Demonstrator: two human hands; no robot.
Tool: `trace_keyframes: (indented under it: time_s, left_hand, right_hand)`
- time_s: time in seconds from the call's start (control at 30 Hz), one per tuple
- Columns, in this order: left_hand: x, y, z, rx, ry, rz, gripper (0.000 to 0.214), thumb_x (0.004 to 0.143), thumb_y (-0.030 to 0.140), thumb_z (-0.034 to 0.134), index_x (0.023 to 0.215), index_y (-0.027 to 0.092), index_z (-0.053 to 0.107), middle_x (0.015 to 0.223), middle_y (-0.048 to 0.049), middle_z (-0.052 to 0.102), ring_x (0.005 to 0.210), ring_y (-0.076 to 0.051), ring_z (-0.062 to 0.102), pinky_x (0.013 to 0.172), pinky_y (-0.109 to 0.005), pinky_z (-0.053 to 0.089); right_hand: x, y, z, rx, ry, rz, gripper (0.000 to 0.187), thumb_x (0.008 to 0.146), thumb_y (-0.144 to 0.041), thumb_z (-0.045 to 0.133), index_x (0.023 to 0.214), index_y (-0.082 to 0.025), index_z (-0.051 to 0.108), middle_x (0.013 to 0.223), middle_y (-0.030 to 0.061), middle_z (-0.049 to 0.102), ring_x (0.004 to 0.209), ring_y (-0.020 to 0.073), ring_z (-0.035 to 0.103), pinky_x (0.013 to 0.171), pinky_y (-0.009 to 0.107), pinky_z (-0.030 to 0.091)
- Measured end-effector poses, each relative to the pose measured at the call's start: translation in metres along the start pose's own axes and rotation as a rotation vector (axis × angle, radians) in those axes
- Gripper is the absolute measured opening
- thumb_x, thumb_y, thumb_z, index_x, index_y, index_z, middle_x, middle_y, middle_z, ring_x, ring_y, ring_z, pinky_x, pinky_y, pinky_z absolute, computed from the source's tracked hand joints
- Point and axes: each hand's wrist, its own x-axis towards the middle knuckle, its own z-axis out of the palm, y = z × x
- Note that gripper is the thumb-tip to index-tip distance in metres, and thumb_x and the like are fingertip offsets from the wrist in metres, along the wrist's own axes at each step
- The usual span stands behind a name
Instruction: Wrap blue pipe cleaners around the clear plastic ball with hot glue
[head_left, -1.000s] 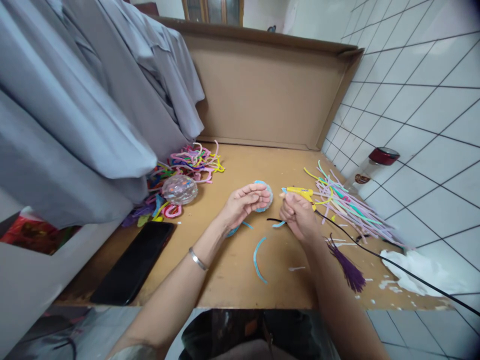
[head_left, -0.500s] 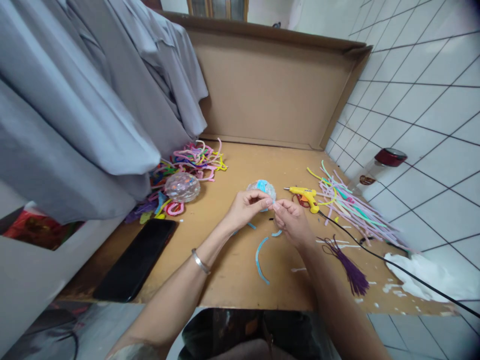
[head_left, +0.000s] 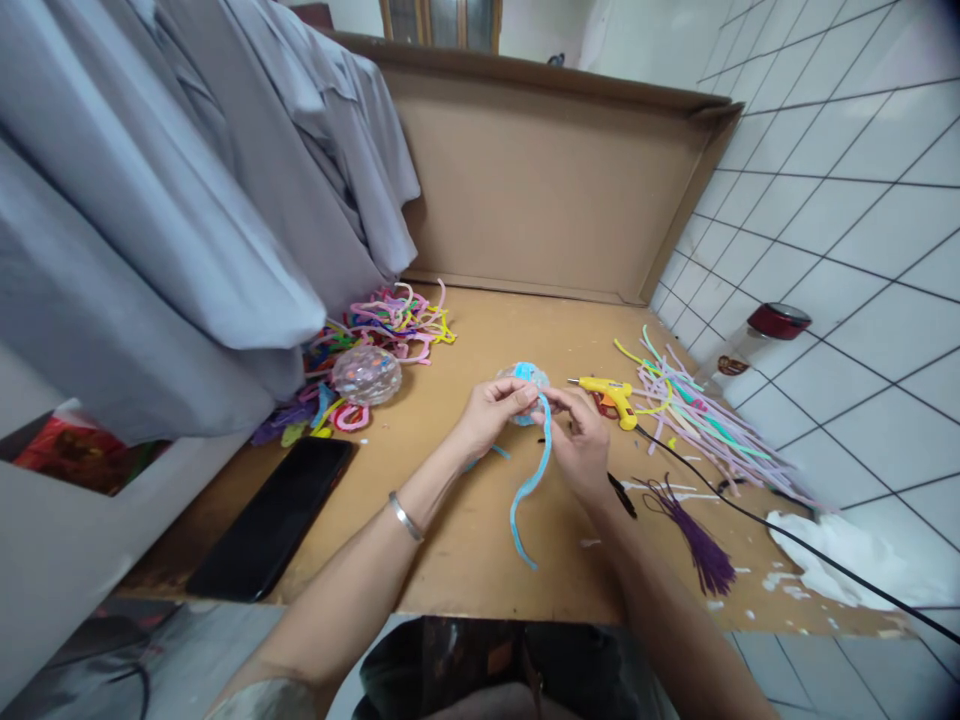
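Observation:
My left hand (head_left: 491,412) is closed around a small clear ball partly wrapped in light blue pipe cleaner (head_left: 526,378), held above the brown tabletop (head_left: 480,520). My right hand (head_left: 581,440) pinches the upper end of a light blue pipe cleaner (head_left: 531,487) right beside the ball; its lower end curves down onto the table. A yellow glue gun (head_left: 609,391) lies just right of my hands, its black cord (head_left: 757,520) running off to the right.
A pile of coloured pipe cleaners (head_left: 390,325) and a second clear ball (head_left: 365,374) lie at the left. Straight pipe cleaners (head_left: 701,420), a purple tassel (head_left: 697,545) and a red-lidded jar (head_left: 757,335) sit right. A black phone (head_left: 274,520) lies front left. Grey cloth (head_left: 172,200) hangs left.
My right hand set the glue gun down on the table, then picked up the blue pipe cleaner's end and raised it to the ball. The left hand stayed on the ball.

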Motion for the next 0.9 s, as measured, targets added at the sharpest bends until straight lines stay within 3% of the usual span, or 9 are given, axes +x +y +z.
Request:
trace_keyframes:
  time_s: [0.07, 0.13, 0.3, 0.4, 0.53, 0.77, 0.9]
  left_hand:
    - [0.003, 0.000, 0.003, 0.077, -0.002, 0.025, 0.047, 0.066, 0.059, 0.077, 0.073, 0.013, 0.068, 0.064, -0.0007, 0.061, 0.058, -0.009, 0.049, 0.058, -0.022, 0.042]
    - [0.009, 0.001, 0.005, 0.137, 0.008, 0.078, 0.047, 0.068, 0.060, 0.074, 0.073, 0.014, 0.068, 0.063, 0.0002, 0.059, 0.058, -0.009, 0.047, 0.056, -0.021, 0.040]
    - [0.029, 0.006, 0.004, 0.308, 0.085, 0.265, 0.037, 0.078, 0.050, 0.068, 0.079, 0.014, 0.071, 0.066, -0.0007, 0.062, 0.065, -0.011, 0.053, 0.063, -0.023, 0.044]
    - [0.035, 0.008, 0.002, 0.384, 0.141, 0.349, 0.026, 0.080, 0.039, 0.068, 0.087, 0.014, 0.073, 0.080, -0.0044, 0.069, 0.075, -0.014, 0.058, 0.072, -0.025, 0.047]
    - [0.036, 0.008, -0.001, 0.313, 0.134, 0.321, 0.035, 0.080, 0.043, 0.067, 0.100, 0.014, 0.070, 0.089, -0.0060, 0.071, 0.075, -0.014, 0.060, 0.071, -0.025, 0.049]
    - [0.027, 0.009, -0.003, 0.339, 0.007, 0.269, 0.038, 0.080, 0.051, 0.064, 0.077, 0.013, 0.064, 0.064, 0.0015, 0.058, 0.058, -0.009, 0.049, 0.056, -0.021, 0.040]
    - [0.026, 0.008, -0.007, 0.383, 0.102, 0.304, 0.033, 0.082, 0.047, 0.062, 0.077, 0.014, 0.062, 0.065, 0.0023, 0.056, 0.059, -0.009, 0.048, 0.057, -0.021, 0.039]
  right_hand:
    - [0.007, 0.002, 0.001, -0.096, 0.047, -0.073, 0.009, 0.081, -0.034, 0.067, 0.085, -0.028, 0.072, 0.084, 0.0036, 0.069, 0.081, 0.0200, 0.062, 0.079, 0.038, 0.052]
    - [0.019, 0.005, 0.003, -0.117, 0.088, -0.081, 0.013, 0.082, -0.037, 0.066, 0.076, -0.026, 0.071, 0.080, 0.0036, 0.069, 0.078, 0.0199, 0.062, 0.077, 0.038, 0.052]
    - [0.049, 0.016, 0.010, 0.081, 0.177, 0.144, 0.022, 0.077, -0.043, 0.068, 0.075, -0.022, 0.068, 0.070, 0.0002, 0.066, 0.068, 0.0155, 0.061, 0.071, 0.032, 0.051]
    - [0.057, 0.018, 0.014, 0.114, 0.203, 0.126, 0.021, 0.075, -0.042, 0.070, 0.074, -0.021, 0.068, 0.072, 0.0001, 0.066, 0.067, 0.0145, 0.061, 0.070, 0.030, 0.050]
    - [0.054, 0.013, 0.012, 0.022, 0.198, 0.035, 0.016, 0.077, -0.038, 0.069, 0.072, -0.022, 0.070, 0.075, 0.0014, 0.067, 0.073, 0.0155, 0.061, 0.071, 0.030, 0.049]
    - [0.043, 0.004, 0.005, -0.047, 0.062, -0.036, 0.011, 0.081, -0.033, 0.068, 0.074, -0.024, 0.072, 0.080, 0.0014, 0.069, 0.079, 0.0168, 0.062, 0.076, 0.031, 0.049]
    - [0.038, 0.004, 0.006, -0.072, 0.085, -0.044, 0.012, 0.082, -0.033, 0.067, 0.074, -0.024, 0.071, 0.077, 0.0009, 0.068, 0.075, 0.0164, 0.061, 0.073, 0.031, 0.048]
